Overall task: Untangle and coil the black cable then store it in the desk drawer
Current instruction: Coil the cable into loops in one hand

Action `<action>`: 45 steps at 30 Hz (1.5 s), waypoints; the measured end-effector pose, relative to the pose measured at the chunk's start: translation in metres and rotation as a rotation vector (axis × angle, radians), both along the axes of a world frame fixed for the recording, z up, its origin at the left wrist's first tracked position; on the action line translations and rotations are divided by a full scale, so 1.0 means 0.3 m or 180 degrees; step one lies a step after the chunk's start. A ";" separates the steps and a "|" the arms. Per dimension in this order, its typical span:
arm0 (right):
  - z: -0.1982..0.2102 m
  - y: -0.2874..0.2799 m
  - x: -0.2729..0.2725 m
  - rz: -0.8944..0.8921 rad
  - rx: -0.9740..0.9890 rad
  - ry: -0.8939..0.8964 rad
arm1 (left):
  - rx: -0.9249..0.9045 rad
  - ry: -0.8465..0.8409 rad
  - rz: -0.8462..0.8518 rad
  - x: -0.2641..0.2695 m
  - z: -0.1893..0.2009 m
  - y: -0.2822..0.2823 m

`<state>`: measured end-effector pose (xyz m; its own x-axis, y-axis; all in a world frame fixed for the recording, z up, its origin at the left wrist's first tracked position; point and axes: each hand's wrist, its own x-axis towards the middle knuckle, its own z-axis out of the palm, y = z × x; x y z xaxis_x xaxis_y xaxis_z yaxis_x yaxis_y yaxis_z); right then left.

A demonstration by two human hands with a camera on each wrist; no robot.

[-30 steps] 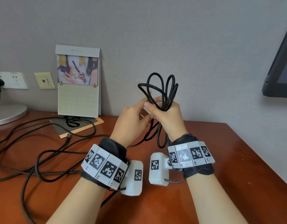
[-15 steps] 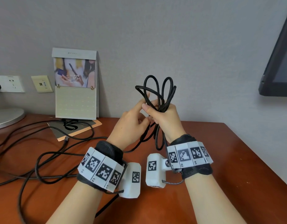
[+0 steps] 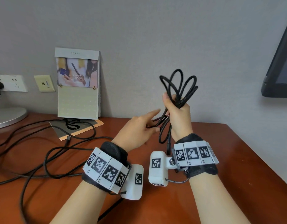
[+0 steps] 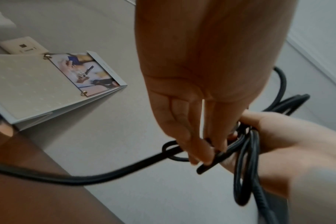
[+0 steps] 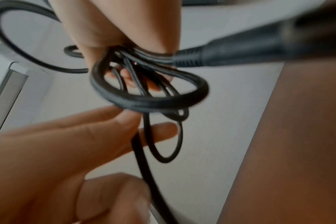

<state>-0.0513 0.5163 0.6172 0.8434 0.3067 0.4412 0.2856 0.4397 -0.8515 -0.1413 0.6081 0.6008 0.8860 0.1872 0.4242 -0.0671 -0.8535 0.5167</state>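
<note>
Your right hand grips the black cable as a bundle of loops, fingers curled tight around its waist, held up in front of the wall above the bench. Loops fan out above your fist and hang below it, and the right wrist view shows a moulded plug end sticking out beside your thumb.

The change is on the other side. Half a second ago your left hand was up against the right, fingertips working at the top of the bundle. Now it has dropped lower and away to the left, fingers stretched out nearly straight and close together, their tips touching the strands under your fist without closing on them.

That suggests the last turn is seated and you are reaching for the loose run of cable. It leads from the bundle down past your left hand, so coiling is not finished. Several black leads lie crossed on the bench near the desk calendar; which of them belongs to your cable cannot be told. No drawer is in view.
</note>
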 end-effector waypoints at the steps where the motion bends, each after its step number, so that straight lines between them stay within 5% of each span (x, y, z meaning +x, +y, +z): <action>1: 0.000 -0.001 0.010 -0.0084 0.0118 0.0094 | 0.0004 -0.0030 0.0021 -0.001 0.003 0.001; 7: 0.006 -0.014 0.047 -0.0165 0.0479 0.0073 | 0.0079 0.0252 0.0348 0.000 -0.012 0.021; 11: 0.006 -0.028 0.066 -0.0273 0.0749 0.0185 | 0.0037 -0.0270 0.1008 -0.013 0.001 0.036; 17: 0.025 -0.036 0.056 -0.0249 0.0939 0.0193 | -0.0212 0.0907 0.0520 -0.017 -0.002 0.030; 21: 0.030 -0.033 0.037 -0.0179 0.0924 0.0164 | -0.0350 0.1443 0.0703 -0.002 -0.027 0.034; 30: 0.025 -0.026 0.012 0.0034 0.0433 0.0096 | -0.0227 -0.0083 0.1109 -0.016 -0.007 0.055; 45: 0.011 -0.039 0.041 0.0438 -0.0749 -0.0144 | -0.0405 -0.0873 0.0929 -0.011 0.004 0.044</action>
